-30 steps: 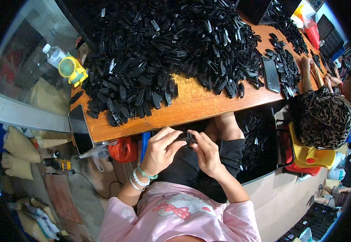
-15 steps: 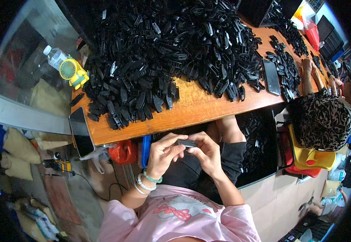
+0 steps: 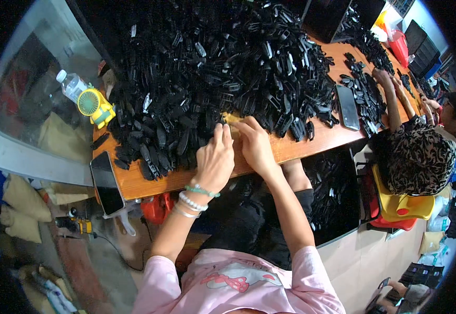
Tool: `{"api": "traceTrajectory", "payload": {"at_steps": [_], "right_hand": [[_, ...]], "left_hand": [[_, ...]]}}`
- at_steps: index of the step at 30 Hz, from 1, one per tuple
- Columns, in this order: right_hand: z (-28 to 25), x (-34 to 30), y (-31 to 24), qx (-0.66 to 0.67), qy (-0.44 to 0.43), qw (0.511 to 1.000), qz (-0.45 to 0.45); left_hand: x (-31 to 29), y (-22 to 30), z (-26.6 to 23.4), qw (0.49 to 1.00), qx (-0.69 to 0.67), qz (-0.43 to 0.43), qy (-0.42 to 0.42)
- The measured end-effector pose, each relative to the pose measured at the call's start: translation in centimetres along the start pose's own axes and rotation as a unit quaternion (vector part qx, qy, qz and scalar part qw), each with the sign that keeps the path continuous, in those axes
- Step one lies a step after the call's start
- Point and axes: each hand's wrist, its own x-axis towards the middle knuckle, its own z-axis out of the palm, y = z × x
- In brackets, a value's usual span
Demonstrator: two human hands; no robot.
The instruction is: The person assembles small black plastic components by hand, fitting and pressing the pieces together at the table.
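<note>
Both my hands are over the wooden table (image 3: 296, 146), at the near edge of a large heap of small black plastic parts (image 3: 196, 68). My left hand (image 3: 215, 159) shows its back, with the fingers pressed together and pointing into the heap. Beside it, my right hand (image 3: 257, 146) has its fingers bent inward, the tips close to those of the left. Both hands look closed; whatever lies between the fingertips is hidden. Green and white bead bracelets (image 3: 194, 201) circle my left wrist.
A phone (image 3: 107, 183) lies at the table's left corner near a yellow toy-shaped fan (image 3: 96, 108) and a plastic bottle (image 3: 72, 86). Another phone (image 3: 348, 107) lies right of the heap. A person in a patterned top (image 3: 421, 159) works at the right. A dark bin (image 3: 335, 193) holds more black parts.
My hands have moved from above my lap, where they held a small dark plastic piece, forward to the heap. That piece no longer shows.
</note>
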Motion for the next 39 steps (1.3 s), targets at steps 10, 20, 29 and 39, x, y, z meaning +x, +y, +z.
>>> {"api": "traceTrajectory", "payload": {"at_steps": [10,20,29,39], "right_hand": [[1.3,3.5,1.7,-0.162,-0.066,0.984,-0.035],[2.4,3.8,2.7,-0.165,-0.006,0.984,-0.066],[3.4,1.9,3.4,-0.148,0.163,0.974,-0.057],[7.2,2.2,10.5,0.189,0.247,0.946,0.089]], "left_hand": [[-2.3,0.1,1.7,0.999,-0.022,0.013,0.026],[-1.8,-0.2,1.8,0.99,-0.059,0.102,0.077],[-2.2,-0.4,2.8,0.994,-0.013,0.108,0.029],[-3.2,4.2,0.1,0.968,0.01,0.235,0.093]]}}
